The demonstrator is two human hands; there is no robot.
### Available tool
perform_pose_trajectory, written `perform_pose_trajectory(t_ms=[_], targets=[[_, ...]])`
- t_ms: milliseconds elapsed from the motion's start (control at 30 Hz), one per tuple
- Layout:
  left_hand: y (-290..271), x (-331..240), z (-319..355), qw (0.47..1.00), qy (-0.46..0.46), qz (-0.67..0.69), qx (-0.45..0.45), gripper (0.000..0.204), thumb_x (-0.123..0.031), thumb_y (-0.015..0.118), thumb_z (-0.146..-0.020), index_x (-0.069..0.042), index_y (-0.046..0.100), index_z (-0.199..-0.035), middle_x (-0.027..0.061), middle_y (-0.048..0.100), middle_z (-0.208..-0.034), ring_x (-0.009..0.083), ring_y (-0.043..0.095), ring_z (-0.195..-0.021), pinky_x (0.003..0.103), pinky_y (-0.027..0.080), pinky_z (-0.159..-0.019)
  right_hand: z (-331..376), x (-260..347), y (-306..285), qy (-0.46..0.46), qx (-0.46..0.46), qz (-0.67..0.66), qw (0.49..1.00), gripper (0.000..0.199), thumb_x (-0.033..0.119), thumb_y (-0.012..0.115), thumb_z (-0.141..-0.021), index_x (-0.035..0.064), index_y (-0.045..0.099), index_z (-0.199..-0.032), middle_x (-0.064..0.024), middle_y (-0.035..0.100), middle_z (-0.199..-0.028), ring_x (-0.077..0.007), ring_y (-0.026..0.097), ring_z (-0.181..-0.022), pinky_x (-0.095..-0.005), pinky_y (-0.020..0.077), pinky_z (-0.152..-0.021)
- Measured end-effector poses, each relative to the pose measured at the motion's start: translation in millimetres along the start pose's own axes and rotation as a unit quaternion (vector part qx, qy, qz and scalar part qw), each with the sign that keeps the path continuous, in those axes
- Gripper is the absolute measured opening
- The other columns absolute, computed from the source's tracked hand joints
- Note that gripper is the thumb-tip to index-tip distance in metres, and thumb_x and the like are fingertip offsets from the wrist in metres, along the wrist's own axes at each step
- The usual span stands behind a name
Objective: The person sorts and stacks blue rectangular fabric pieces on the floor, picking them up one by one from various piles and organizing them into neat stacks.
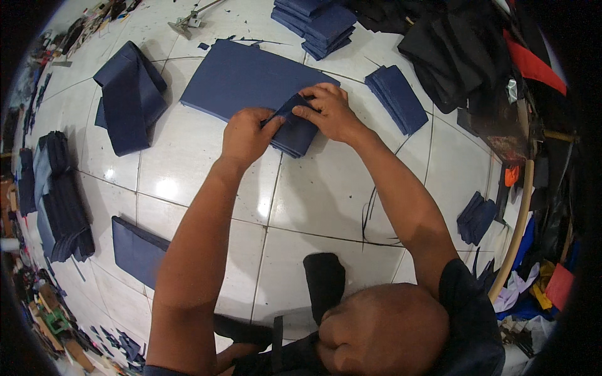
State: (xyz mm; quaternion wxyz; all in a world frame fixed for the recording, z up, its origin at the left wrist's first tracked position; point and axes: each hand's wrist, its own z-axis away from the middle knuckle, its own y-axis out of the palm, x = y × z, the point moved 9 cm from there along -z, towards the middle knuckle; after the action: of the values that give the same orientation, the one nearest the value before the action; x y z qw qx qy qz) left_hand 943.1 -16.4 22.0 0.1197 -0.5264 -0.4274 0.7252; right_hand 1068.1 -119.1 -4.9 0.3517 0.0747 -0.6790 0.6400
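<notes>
Held piece: one navy cloth piece (pixel 290 108), matte and tightly woven, its near part raised in a narrow fold; it sits between the two hands, above the front edge of the big blue sheet.
Left hand (pixel 246 135): thumb and curled fingers pinched on the left end of the navy cloth piece.
Right hand (pixel 331 113): thumb below, fingers bent over the top, gripping its right end.
Small stack (pixel 296 141): one, of oblong navy layers with stepped edges, just under the held piece; the layers are too close to count.
Big blue sheet (pixel 241 75): one, flat, smooth and rectangular, partly behind the hands.
Other oblong stacks: three, navy; a tall stack (pixel 323 28) at the top, a fanned stack (pixel 396 100) right of the hands, a little stack (pixel 476 218) at lower right.
Long strip (pixel 128 100): one, navy, folded across itself in a loose loop, on the left.
Folded panel (pixel 135 250): one, blue, partly hidden by the left forearm.
Black cloth (pixel 454 53): a soft, crumpled heap, upper right.
Floor (pixel 320 200): glossy white square tiles with dark joints.
</notes>
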Motion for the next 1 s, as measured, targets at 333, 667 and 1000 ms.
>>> perform_pose_trajectory(t_ms=[333, 667, 1000], targets=[[0.5, -7.1, -1.6, 0.999, -0.021, -0.041, -0.029, 0.045, -0.044, 0.062, -0.094, -0.003, 0.075, -0.08, 0.0152, 0.069, -0.073, 0.0304, 0.067, -0.069, 0.039, 0.051, -0.065, 14.0, 1.6, 2.3, -0.088, -0.079, 0.024, 0.993, 0.053, 0.059, 0.065, -0.086, 0.0088, 0.077, -0.096, 0.0004, 0.059, -0.134, -0.0241, 0.041, -0.13, -0.0464, 0.0226, -0.112], [5.3, 7.9, 1.0, 0.998, -0.063, 0.008, -0.031, 0.037, -0.039, 0.066, -0.091, -0.005, 0.075, -0.083, 0.0132, 0.067, -0.068, 0.0301, 0.065, -0.065, 0.039, 0.05, -0.064, 5.5, -3.6, 2.6, -0.01, -0.054, -0.041, 0.998, 0.049, 0.052, 0.065, -0.09, 0.0064, 0.075, -0.105, -0.0052, 0.059, -0.134, -0.0241, 0.037, -0.136, -0.0434, 0.0212, -0.115], [1.9, 2.1, 1.2, 0.999, 0.003, 0.025, -0.027, 0.039, -0.04, 0.064, -0.093, -0.004, 0.075, -0.083, 0.0152, 0.068, -0.072, 0.0318, 0.066, -0.07, 0.041, 0.051, -0.067, 8.5, 1.5, 0.4, -0.044, -0.039, 0.003, 0.998, 0.047, 0.053, 0.068, -0.086, 0.0092, 0.077, -0.101, -0.0038, 0.059, -0.134, -0.0231, 0.036, -0.136, -0.0431, 0.0207, -0.115]])
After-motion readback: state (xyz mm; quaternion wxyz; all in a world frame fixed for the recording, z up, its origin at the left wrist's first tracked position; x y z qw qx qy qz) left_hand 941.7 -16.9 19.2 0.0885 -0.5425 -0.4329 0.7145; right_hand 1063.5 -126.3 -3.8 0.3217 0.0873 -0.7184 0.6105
